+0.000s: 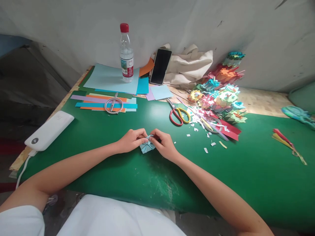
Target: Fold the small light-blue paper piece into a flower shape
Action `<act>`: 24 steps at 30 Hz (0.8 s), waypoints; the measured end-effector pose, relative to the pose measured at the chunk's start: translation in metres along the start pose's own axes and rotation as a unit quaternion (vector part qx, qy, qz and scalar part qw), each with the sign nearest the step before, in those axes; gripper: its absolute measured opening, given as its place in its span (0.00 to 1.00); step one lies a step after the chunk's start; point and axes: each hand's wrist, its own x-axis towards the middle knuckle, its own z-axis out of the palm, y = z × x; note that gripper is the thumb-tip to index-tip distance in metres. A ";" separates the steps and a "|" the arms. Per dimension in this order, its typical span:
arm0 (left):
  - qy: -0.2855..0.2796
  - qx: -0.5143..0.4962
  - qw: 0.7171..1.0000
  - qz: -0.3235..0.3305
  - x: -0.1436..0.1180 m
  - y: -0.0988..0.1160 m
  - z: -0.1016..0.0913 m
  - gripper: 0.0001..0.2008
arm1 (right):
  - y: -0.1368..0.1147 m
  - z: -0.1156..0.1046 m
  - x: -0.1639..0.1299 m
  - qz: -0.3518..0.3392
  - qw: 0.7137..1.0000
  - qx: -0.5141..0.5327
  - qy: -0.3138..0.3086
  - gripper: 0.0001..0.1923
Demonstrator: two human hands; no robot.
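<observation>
Between my two hands is a small light blue folded paper (pixel 147 147), with creases running out from its middle. My left hand (pixel 131 140) pinches its upper left part between thumb and fingers. On the opposite side, my right hand (pixel 164 144) grips the upper right edge, fingers curled. Part of the paper is hidden behind my fingertips. Just beyond my right hand lie scissors (pixel 179 114) with one red and one yellow handle.
Colored paper strips (pixel 98 104) lie under a tape roll (pixel 114 105). Behind them a water bottle (pixel 127 62) stands on paper sheets (pixel 105 78). A phone (pixel 160 66) leans against a cloth bag (pixel 189 65). Paper flowers (pixel 227 96) and scraps (pixel 197 114) are to the right; a power bank (pixel 50 130) is left.
</observation>
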 end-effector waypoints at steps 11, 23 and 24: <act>0.026 0.043 0.999 0.016 0.000 0.003 -0.001 0.12 | 0.001 0.002 -0.001 -0.016 1.000 -0.009 0.004 0.09; 0.057 0.066 0.996 0.022 -0.003 0.003 0.002 0.10 | -0.002 0.001 0.000 -0.012 0.999 -0.020 -0.022 0.09; 0.060 0.066 0.996 0.021 -0.003 0.003 0.002 0.10 | -0.002 0.001 0.000 -0.013 0.999 -0.023 -0.027 0.09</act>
